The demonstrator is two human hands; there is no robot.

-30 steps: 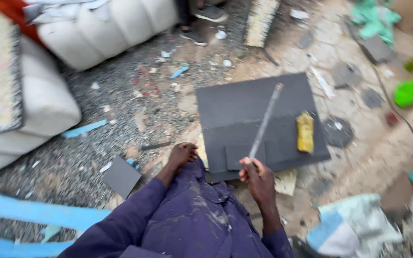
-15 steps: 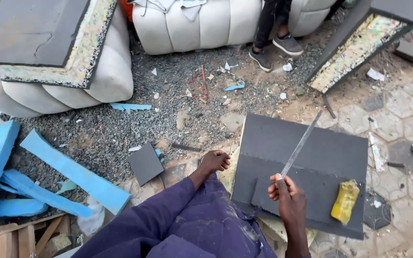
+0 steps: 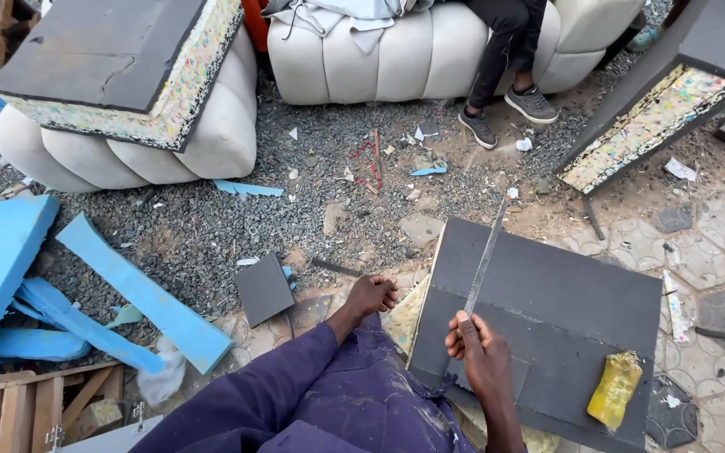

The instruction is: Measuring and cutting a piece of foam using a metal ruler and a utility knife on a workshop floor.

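Dark grey foam slab (image 3: 547, 310) flat on the ground; right hand (image 3: 478, 348) clamped on a long blade (image 3: 485, 256), pointing toward 12 to 1 o'clock across it. Left hand (image 3: 371, 295) at 9 o'clock, seemingly empty, fingers loosely curled.

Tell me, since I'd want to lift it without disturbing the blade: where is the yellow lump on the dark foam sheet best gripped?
Grip the yellow lump across its narrow middle, coming from above on its right side. It lies flat and elongated near the dark foam sheet's right edge, well apart from the right hand holding the long blade, so that side looks free.
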